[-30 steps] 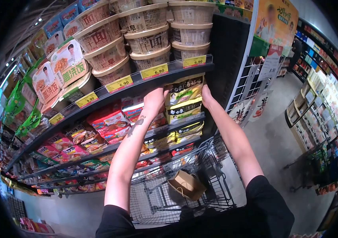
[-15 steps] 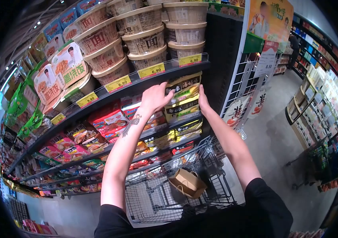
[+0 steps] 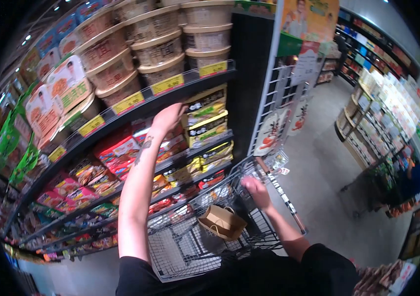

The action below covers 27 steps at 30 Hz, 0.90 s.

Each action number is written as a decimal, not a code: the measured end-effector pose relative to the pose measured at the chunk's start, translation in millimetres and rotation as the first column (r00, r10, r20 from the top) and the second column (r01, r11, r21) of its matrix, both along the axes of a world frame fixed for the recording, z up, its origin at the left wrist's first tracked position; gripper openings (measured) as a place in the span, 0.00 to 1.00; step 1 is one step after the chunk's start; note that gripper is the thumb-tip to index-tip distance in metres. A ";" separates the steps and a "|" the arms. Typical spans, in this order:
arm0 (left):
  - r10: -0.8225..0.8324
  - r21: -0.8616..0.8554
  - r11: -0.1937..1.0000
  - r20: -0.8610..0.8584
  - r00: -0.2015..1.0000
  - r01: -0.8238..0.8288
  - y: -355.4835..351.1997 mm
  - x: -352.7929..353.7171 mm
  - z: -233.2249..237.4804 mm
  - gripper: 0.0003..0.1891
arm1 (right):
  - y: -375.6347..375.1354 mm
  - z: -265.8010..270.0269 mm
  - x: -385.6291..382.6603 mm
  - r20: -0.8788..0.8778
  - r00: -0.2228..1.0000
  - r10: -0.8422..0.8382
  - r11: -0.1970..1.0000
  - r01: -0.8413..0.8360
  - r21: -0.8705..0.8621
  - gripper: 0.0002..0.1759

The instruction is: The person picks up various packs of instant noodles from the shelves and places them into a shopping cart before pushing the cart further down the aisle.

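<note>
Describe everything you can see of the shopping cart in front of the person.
The shopping cart is a dark wire-mesh metal basket, upright on the grey floor close against the snack shelves. A straight handle bar runs along one edge. Inside lies a brown paper bag with looped handles, tilted. The right hand is at the basket's rim near the bar; whether it touches is unclear.

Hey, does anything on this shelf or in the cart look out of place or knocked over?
Only the brown paper bag in the shopping cart: it lies tipped on its side, not upright. The yellow-and-black packets by the left hand sit stacked neatly; nothing looks spilled or torn.
</note>
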<state>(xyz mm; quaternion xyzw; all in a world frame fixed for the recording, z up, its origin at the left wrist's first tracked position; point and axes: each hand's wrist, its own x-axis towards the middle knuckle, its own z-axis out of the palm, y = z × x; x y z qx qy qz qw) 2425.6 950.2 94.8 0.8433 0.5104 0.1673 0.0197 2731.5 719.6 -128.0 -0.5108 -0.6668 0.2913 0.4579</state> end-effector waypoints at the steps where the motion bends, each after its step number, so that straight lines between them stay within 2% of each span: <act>1: 0.089 0.014 0.996 -0.010 0.996 -0.089 -14.4 12.5 9.4 0.19 | -35.1 -10.8 5.4 -0.154 0.983 -0.099 0.977 0.066 -0.205 0.14; 2: 0.174 0.028 0.984 -0.019 0.985 -0.173 -30.7 24.9 15.4 0.19 | -67.2 -20.2 9.7 -0.288 0.930 -0.227 0.910 0.097 -0.403 0.12; 3: 0.057 0.372 0.924 0.101 0.993 -0.090 -39.0 34.1 4.2 0.17 | -98.8 -28.5 20.7 -0.187 0.958 -0.216 0.920 0.135 -0.368 0.13; 4: -0.098 0.669 0.741 0.184 0.978 -0.052 -50.3 41.9 -9.3 0.16 | -125.2 -35.0 36.8 -0.081 0.975 -0.207 0.927 0.169 -0.336 0.14; 6: -0.302 0.702 0.712 0.292 0.908 0.011 -95.6 67.4 -31.5 0.14 | -160.1 -54.0 73.5 -0.148 0.932 -0.331 0.899 0.264 -0.349 0.11; 7: -0.385 0.625 0.779 0.413 0.825 0.051 -126.9 83.2 -41.5 0.12 | -179.2 -62.2 79.2 -0.215 0.884 -0.415 0.875 0.322 -0.362 0.09; 8: -0.439 0.541 0.834 0.533 0.723 0.108 -161.7 99.4 -48.2 0.10 | -189.2 -45.3 82.9 -0.120 0.858 -0.499 0.835 0.438 -0.334 0.10; 9: -0.496 0.562 0.816 0.564 0.660 0.133 -194.2 110.8 -49.1 0.09 | -189.8 -21.4 91.4 -0.023 0.817 -0.575 0.785 0.544 -0.296 0.11; 10: -0.572 0.585 0.787 0.576 0.584 0.194 -228.8 111.2 -42.3 0.08 | -190.0 -19.9 100.9 0.088 0.759 -0.645 0.712 0.639 -0.290 0.12; 11: -0.663 0.665 0.713 0.535 0.523 0.222 -261.3 103.8 -27.1 0.10 | -192.6 -19.6 109.0 0.201 0.691 -0.694 0.636 0.720 -0.277 0.13; 12: -0.235 0.170 0.970 0.842 0.486 0.175 -302.3 43.4 -84.7 0.12 | -193.0 -10.2 110.9 0.225 0.654 -0.723 0.592 0.753 -0.286 0.12; 13: -0.231 0.158 0.970 0.843 0.486 0.187 -307.7 52.4 -79.1 0.12 | -193.7 -2.0 112.7 0.249 0.623 -0.741 0.555 0.778 -0.295 0.11; 14: -0.243 0.172 0.967 0.838 0.489 0.187 -326.9 52.8 -73.6 0.11 | -205.6 -4.6 116.5 0.255 0.631 -0.733 0.552 0.770 -0.319 0.11; 16: -0.285 0.239 0.958 0.826 0.486 0.156 -392.7 -27.2 -96.6 0.11 | -200.9 -12.1 125.3 0.496 0.594 -0.633 0.689 0.724 0.013 0.17; 17: -0.303 0.275 0.953 0.820 0.486 0.130 -420.1 -38.6 -91.8 0.10 | -200.5 -19.6 130.2 0.495 0.613 -0.616 0.710 0.704 0.012 0.17; 19: -0.318 0.330 0.942 0.809 0.495 0.066 -471.8 -49.4 -94.0 0.10 | -207.2 -41.6 142.2 0.520 0.661 -0.541 0.776 0.630 0.006 0.27; 23: -0.343 0.451 0.889 0.771 0.536 -0.079 -562.3 -53.2 -77.8 0.09 | -209.0 -69.8 159.3 0.524 0.730 -0.439 0.846 0.533 -0.034 0.32; 25: -0.368 0.518 0.846 0.737 0.567 -0.124 -597.7 -40.7 -68.1 0.08 | -210.4 -70.7 160.1 0.592 0.732 -0.337 0.830 0.527 -0.180 0.34; 26: -0.379 0.550 0.823 0.720 0.582 -0.144 -612.5 -29.6 -63.2 0.08 | -207.7 -67.2 162.2 0.589 0.746 -0.312 0.847 0.499 -0.183 0.34; 27: -0.390 0.581 0.798 0.702 0.596 -0.162 -624.9 -17.3 -57.6 0.08 | -201.2 -61.6 165.9 0.596 0.765 -0.243 0.819 0.491 -0.296 0.34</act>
